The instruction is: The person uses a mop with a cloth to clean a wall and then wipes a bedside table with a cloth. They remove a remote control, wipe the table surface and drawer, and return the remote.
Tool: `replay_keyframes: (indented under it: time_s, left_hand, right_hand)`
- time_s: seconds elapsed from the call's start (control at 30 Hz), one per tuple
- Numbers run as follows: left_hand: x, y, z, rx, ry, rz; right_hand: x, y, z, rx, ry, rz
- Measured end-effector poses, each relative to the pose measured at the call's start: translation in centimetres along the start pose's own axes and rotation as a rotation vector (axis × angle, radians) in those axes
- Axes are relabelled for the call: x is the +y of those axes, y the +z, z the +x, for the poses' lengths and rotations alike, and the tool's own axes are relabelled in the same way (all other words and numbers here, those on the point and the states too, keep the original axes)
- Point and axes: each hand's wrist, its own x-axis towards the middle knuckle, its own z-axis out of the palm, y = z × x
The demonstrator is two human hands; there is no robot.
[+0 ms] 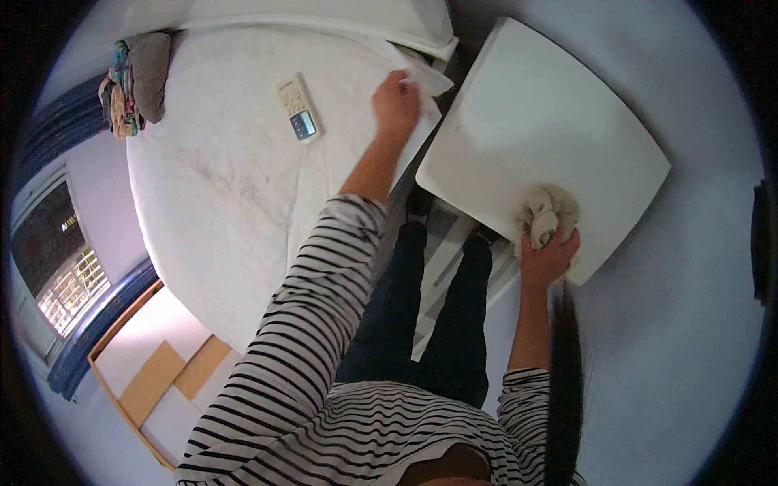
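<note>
My right hand (549, 257) is closed around a crumpled beige cloth (545, 209) and presses it on the near edge of a white tabletop (559, 105). Over the bed's right edge, my left hand (397, 105) has its fingers curled in at a lifted fold of the white bedsheet (227, 154); the fingertips are partly hidden. An off-white remote control (300, 109) with a lit screen lies on the sheet to the left of that hand.
A grey pillow (149, 77) and a bundle of colourful fabric (121, 97) sit at the bed's far left corner. Blue curtains (61, 134) frame a barred window (74, 292). A wood-and-white panelled piece of furniture (166, 364) stands at the lower left. A narrow gap separates bed and tabletop.
</note>
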Motion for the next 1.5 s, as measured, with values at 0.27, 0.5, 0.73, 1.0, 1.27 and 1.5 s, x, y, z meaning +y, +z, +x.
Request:
replay_keyframes:
  time_s: [0.27,0.5,0.73,1.0,1.27,1.5]
  left_hand:
    - [3.6,6.8,-2.1,-0.042,0.086,0.144]
    - [4.1,3.2,-10.1,-0.339,-0.111,0.228]
    - [-3.6,3.2,-12.5,-0.423,-0.172,-0.182]
    - [-0.4,1.8,-11.0,-0.713,-0.486,0.292]
    - [2.1,-0.2,-11.4,-0.929,-0.408,0.302]
    - [2.6,0.5,-11.1,-0.880,-0.338,0.272]
  right_hand:
    - [-2.3,-0.4,0.0,-0.060,0.002,0.065]
    - [-0.5,-1.0,-0.2,-0.041,-0.024,0.002]
    - [-6.1,0.7,7.0,-0.132,-0.614,0.054]
    - [-2.4,-2.2,18.8,0.217,0.004,-0.131]
    - [1.9,-0.6,18.5,0.173,0.502,-0.285]
    - [-14.8,1.5,13.6,0.129,-0.425,-0.288]
